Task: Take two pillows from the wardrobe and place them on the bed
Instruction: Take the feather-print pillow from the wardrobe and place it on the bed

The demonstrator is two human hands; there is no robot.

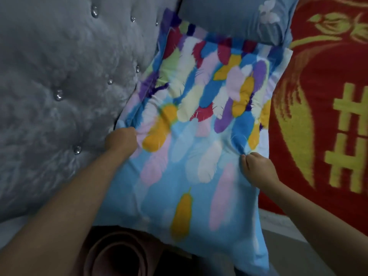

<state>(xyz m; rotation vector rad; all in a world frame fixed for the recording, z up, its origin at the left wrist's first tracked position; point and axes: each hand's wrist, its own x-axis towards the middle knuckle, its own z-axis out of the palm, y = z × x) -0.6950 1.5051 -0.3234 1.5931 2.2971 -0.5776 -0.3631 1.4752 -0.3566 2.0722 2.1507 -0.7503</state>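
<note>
Feather-print pillow stretched between both hands, directly ahead and slightly below; long axis running away from the wearer, from the near corner hanging off the bed's edge toward the blue-grey pillow at the far end; far end touching or slightly tucked under that second pillow, exact overlap hard to tell. Left hand closed into a fist on the left side seam, pressed up against the grey tufted headboard; right hand pinched shut on the right edge of the cover, thumb and fingers bunching the cloth, just beside the red blanket with yellow pattern. Grips sitting about midway along the pillow's length, left a little farther forward than right, so both roughly equal in reach. Judged state: second pillow already lying on the bed, this one nearly placed, lower part overhanging. Next move likely a push forward along the long axis, away from the body, to bring the near end fully onto the mattress; then release. Risk: cover sliding over the filling instead of the whole pillow travelling, or the left knuckles catching on the headboard.
</note>
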